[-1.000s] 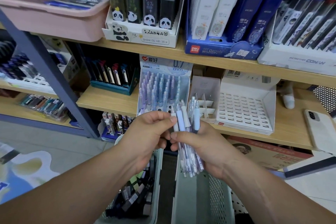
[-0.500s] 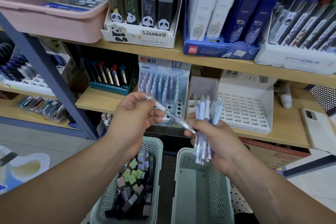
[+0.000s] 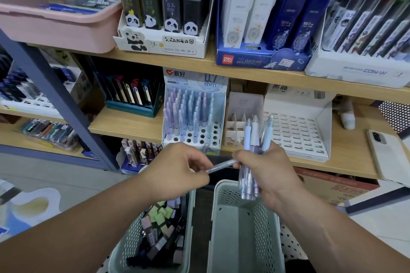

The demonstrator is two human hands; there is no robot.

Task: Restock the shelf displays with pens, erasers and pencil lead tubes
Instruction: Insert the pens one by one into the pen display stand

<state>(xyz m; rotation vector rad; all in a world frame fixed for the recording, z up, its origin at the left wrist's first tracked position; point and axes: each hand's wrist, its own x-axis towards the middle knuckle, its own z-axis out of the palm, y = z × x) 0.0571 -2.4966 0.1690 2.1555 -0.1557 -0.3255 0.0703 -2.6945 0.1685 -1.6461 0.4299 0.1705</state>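
**A:** Where are the hands on your feed?

**B:** I have both raised in front of the lower shelf [image 3: 126, 124], above two baskets. My left hand [image 3: 177, 170] is knuckles-up with the wrist fairly straight. Its fingers are curled in, and thumb and forefinger pinch one end of a single pen [image 3: 221, 166].

**A:** And the other end of it?

**B:** The pen lies nearly level, tilted up a little to the right. Its far end reaches the thumb side of my right hand [image 3: 270, 175]. I cannot tell whether that thumb presses on it or only touches it.

**A:** What about the right hand itself?

**B:** Its fingers are wrapped round a bundle of pens [image 3: 254, 133], held upright. The pale blue and white ends stick up above the fist and the clear barrels hang below it. That forearm comes in from the lower right.

**A:** What stands behind them?

**B:** The pen display [image 3: 193, 117] stands on the shelf just behind my left hand. It is partly filled, with open holes along its front rows. A white rack [image 3: 297, 131] stands further right, behind the bundle.

**A:** And the baskets?

**B:** The left basket [image 3: 124, 248], under my left wrist, holds lead tubes [image 3: 162, 224]. The right basket [image 3: 214, 217] sits under the right hand. A phone [image 3: 386, 153] lies on the shelf at the far right.
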